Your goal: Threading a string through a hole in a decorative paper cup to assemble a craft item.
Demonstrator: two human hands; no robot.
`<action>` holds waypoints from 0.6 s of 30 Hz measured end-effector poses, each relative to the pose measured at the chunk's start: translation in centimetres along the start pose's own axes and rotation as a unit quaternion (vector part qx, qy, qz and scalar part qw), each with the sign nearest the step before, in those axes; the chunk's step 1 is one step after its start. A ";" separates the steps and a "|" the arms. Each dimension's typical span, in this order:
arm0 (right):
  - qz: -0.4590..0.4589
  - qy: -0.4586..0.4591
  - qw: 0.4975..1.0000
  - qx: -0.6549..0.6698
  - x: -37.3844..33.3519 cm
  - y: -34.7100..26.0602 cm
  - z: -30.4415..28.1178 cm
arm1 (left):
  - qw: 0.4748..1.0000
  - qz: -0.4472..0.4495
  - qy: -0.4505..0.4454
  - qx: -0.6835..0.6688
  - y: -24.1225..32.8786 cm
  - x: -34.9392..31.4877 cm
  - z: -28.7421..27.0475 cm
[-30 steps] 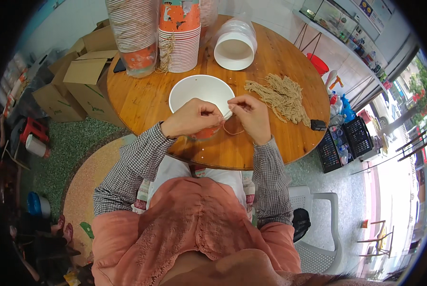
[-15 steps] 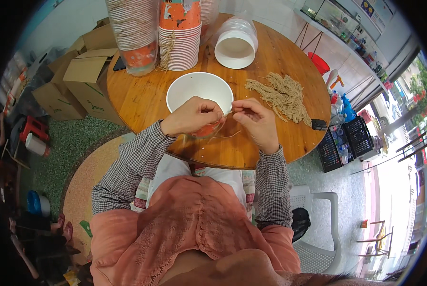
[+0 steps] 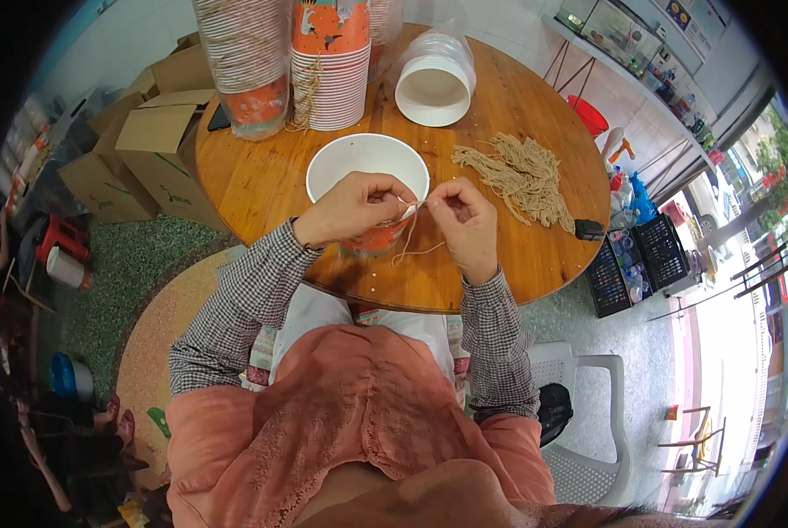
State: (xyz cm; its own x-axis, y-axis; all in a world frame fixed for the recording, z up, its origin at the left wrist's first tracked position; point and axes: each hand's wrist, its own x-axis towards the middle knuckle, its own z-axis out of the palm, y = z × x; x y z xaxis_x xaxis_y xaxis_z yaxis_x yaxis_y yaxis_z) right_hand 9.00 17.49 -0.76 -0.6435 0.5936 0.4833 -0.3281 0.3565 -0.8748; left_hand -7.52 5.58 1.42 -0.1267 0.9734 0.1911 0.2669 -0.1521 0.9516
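Hands meet at the centre of the frame over a round wooden table (image 3: 262, 185): the left hand (image 3: 354, 209) and right hand (image 3: 466, 220) each pinch, fingertips closed tight, a length of tan string (image 3: 411, 242) at the near rim of a white paper bowl (image 3: 359, 158). The string's loose end loops down just below the hands. A pile of cut strings (image 3: 517, 172) lies right of centre, with stacked paper cups (image 3: 328, 62) at the top.
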 end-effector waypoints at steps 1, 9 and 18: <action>0.000 0.000 1.000 0.000 0.1 -0.1 -0.1 | 1.000 0.000 0.000 0.000 0.0 -0.1 0.0; -0.147 0.010 0.950 -0.277 -0.3 -2.8 -0.5 | 0.986 0.014 0.105 0.130 -0.2 -0.7 0.1; -0.014 -0.112 0.987 -0.111 0.7 -4.2 0.7 | 0.996 -0.056 0.064 -0.011 2.0 -1.0 0.4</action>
State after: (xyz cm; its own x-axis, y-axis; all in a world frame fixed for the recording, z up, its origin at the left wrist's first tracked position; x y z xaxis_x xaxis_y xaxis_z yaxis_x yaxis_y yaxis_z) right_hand 9.47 15.91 3.26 -0.7817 0.4153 0.4653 -0.2041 0.5347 -0.8200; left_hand -6.52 4.38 3.09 -0.2766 0.9546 0.1109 0.2234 -0.0484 0.9735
